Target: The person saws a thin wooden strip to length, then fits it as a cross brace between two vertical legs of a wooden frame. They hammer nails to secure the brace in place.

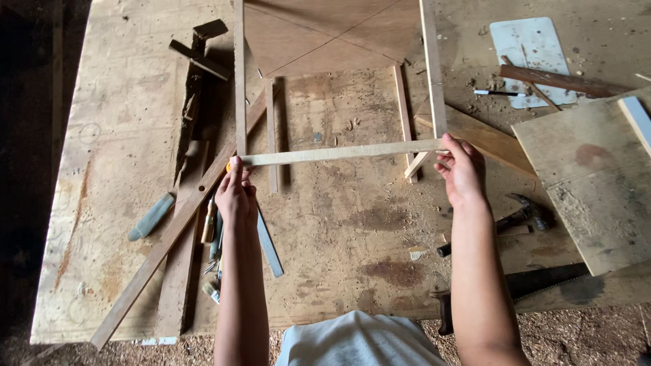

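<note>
The left hand [235,193] and right hand [461,169] each pinch one end of a thin pale wooden strip [339,152], held level between them across two upright rails of a wooden frame [434,74] above the sawdust-strewn plywood workbench [352,230].

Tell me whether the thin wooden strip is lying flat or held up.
Held up: the left hand and right hand pinch the thin wooden strip at its ends, across two upright slats.
</note>
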